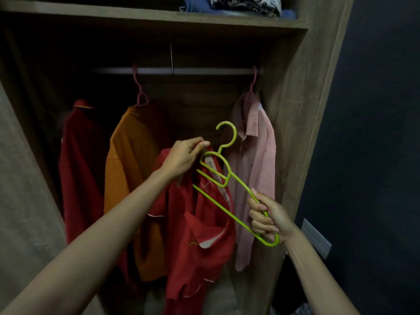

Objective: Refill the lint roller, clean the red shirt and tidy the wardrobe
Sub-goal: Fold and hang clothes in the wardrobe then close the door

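Note:
A red shirt (195,242) hangs limp in front of the open wardrobe, held up at its collar by my left hand (184,158), which pinches the fabric. My right hand (268,219) grips the lower right end of a lime-green plastic hanger (223,178). The hanger is tilted, hook up, and its left shoulder lies against the shirt's collar just below my left fingers. The lint roller is not in view.
The rail (172,70) carries an orange shirt (134,178) and a pink shirt (254,169) on pink hangers, with a dark red shirt (79,169) at far left. Folded clothes (231,5) lie on the upper shelf (136,15). A dark wall (375,133) is at right.

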